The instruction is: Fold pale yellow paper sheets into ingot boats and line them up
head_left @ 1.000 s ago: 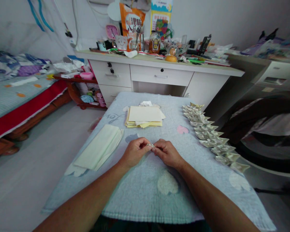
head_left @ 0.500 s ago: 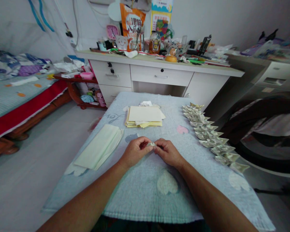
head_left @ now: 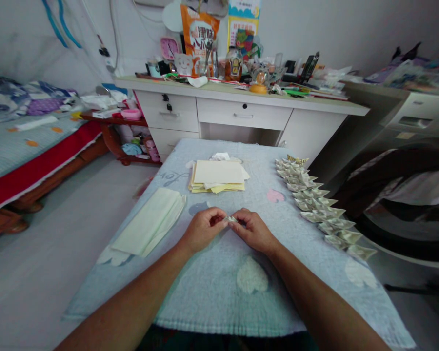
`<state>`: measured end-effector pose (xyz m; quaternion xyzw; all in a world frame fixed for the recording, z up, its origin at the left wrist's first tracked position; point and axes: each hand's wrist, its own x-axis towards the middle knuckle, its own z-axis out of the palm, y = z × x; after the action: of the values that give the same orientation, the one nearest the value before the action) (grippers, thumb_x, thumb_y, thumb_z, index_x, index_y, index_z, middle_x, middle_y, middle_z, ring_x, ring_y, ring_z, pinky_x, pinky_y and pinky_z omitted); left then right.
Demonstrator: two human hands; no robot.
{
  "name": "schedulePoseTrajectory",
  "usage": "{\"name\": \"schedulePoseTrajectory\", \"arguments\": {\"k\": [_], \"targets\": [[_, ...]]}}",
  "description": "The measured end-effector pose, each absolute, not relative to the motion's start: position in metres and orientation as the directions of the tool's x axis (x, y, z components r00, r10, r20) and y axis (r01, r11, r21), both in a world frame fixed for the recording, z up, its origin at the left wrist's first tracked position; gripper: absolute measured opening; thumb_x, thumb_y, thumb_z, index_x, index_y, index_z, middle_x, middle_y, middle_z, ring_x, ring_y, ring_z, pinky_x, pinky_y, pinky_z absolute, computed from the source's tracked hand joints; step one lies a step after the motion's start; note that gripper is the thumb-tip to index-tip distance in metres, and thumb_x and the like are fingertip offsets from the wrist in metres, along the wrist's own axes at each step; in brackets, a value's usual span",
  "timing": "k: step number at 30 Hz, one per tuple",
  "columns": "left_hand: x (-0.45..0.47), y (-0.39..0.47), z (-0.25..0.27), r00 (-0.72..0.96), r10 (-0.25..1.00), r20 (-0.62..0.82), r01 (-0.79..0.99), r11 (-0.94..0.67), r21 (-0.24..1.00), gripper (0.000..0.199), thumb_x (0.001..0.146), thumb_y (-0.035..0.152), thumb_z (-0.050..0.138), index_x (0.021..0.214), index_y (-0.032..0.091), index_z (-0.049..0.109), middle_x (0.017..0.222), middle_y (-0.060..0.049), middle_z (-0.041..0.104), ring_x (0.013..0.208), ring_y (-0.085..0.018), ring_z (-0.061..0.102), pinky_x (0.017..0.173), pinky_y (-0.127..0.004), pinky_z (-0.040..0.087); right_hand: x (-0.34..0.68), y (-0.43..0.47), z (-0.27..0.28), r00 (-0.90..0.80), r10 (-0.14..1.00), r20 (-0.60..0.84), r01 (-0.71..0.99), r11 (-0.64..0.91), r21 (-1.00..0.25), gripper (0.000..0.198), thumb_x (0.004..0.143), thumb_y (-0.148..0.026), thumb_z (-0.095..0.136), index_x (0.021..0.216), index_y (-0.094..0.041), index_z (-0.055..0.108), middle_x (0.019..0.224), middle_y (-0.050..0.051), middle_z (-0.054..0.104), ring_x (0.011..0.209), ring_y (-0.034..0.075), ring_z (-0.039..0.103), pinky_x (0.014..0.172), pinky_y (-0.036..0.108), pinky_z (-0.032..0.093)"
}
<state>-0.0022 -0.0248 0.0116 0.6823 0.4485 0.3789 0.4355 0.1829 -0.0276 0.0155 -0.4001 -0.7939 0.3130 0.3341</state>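
Between my two hands is a small folded piece of paper (head_left: 230, 219), pale with darker marks, pinched at both ends. My left hand (head_left: 206, 227) grips its left end with thumb and forefinger. The right end sits in the pinch of my right hand (head_left: 252, 229). Fingers hide most of its shape. Beyond my hands lies a stack of cream and yellow paper sheets (head_left: 219, 172). A pile of pale green paper (head_left: 146, 222) rests to the left. Along the right side of the table runs a row of folded paper boats (head_left: 312, 193), several of them nested close together.
A light blue patterned cloth (head_left: 212, 297) covers the table. Crumpled white tissue (head_left: 220, 156) lies behind the paper stack. Past the table stands a white desk (head_left: 241, 114) crowded with jars and bags. A bed (head_left: 32, 141) is at left, a washing machine (head_left: 409, 117) at right.
My hands stay in nearly the same place, still pinching the folded paper between them. My right fingers have shifted slightly on it.
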Motion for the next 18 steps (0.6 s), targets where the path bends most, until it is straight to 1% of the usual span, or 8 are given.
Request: {"name": "schedulePoseTrajectory", "arguments": {"k": [7, 11, 13, 16, 17, 18], "targets": [[-0.0016, -0.0265, 0.0129, 0.317, 0.94, 0.126, 0.302, -0.226, 0.926, 0.012, 0.077, 0.026, 0.062, 0.076, 0.014, 0.062, 0.064, 0.003, 0.053, 0.06, -0.009, 0.047, 0.056, -0.02, 0.036, 0.1828, -0.0281, 0.0182, -0.469, 0.825, 0.315, 0.428, 0.524, -0.737, 0.027, 0.092, -0.037, 0.052, 0.074, -0.019, 0.062, 0.068, 0.001, 0.061, 0.069, 0.015, 0.053, 0.068, 0.027, 0.038], [-0.0016, -0.0261, 0.0134, 0.313, 0.938, 0.152, 0.315, -0.253, 0.915, 0.01, 0.078, 0.025, 0.062, 0.078, 0.015, 0.063, 0.066, 0.003, 0.054, 0.061, -0.009, 0.048, 0.057, -0.02, 0.038, 0.1828, -0.0268, 0.0179, -0.468, 0.824, 0.32, 0.433, 0.53, -0.729, 0.025, 0.092, -0.033, 0.052, 0.075, -0.019, 0.063, 0.068, 0.001, 0.062, 0.07, 0.015, 0.053, 0.069, 0.027, 0.038], [-0.0011, -0.0253, 0.0133, 0.306, 0.935, 0.179, 0.346, -0.284, 0.894, 0.007, 0.078, 0.022, 0.062, 0.078, 0.015, 0.064, 0.067, 0.003, 0.055, 0.061, -0.01, 0.049, 0.058, -0.02, 0.038, 0.183, -0.0262, 0.0165, -0.476, 0.821, 0.316, 0.449, 0.536, -0.715, 0.02, 0.091, -0.029, 0.053, 0.077, -0.019, 0.064, 0.071, 0.001, 0.063, 0.071, 0.015, 0.054, 0.071, 0.028, 0.038], [-0.0002, -0.0242, 0.0111, 0.32, 0.923, 0.213, 0.405, -0.336, 0.85, 0.004, 0.078, 0.018, 0.061, 0.08, 0.017, 0.065, 0.071, 0.002, 0.058, 0.063, -0.01, 0.052, 0.06, -0.021, 0.04, 0.1837, -0.0259, 0.0145, -0.469, 0.827, 0.311, 0.501, 0.539, -0.677, 0.007, 0.086, -0.023, 0.059, 0.086, -0.019, 0.064, 0.078, 0.002, 0.065, 0.076, 0.016, 0.054, 0.074, 0.03, 0.038], [0.0, -0.0239, 0.01, 0.329, 0.918, 0.22, 0.423, -0.352, 0.835, 0.005, 0.078, 0.017, 0.06, 0.081, 0.017, 0.065, 0.072, 0.002, 0.059, 0.064, -0.011, 0.053, 0.062, -0.022, 0.041, 0.1841, -0.0261, 0.0141, -0.456, 0.832, 0.316, 0.516, 0.537, -0.667, 0.008, 0.084, -0.022, 0.061, 0.09, -0.019, 0.064, 0.081, 0.003, 0.065, 0.078, 0.017, 0.054, 0.075, 0.031, 0.038], [0.0001, -0.0236, 0.0087, 0.338, 0.913, 0.227, 0.442, -0.367, 0.818, 0.006, 0.078, 0.016, 0.06, 0.081, 0.017, 0.065, 0.074, 0.001, 0.06, 0.066, -0.011, 0.055, 0.063, -0.023, 0.042, 0.1844, -0.0262, 0.0139, -0.439, 0.837, 0.327, 0.528, 0.535, -0.66, 0.012, 0.082, -0.022, 0.062, 0.094, -0.018, 0.063, 0.085, 0.003, 0.065, 0.081, 0.018, 0.054, 0.077, 0.031, 0.038]]}}
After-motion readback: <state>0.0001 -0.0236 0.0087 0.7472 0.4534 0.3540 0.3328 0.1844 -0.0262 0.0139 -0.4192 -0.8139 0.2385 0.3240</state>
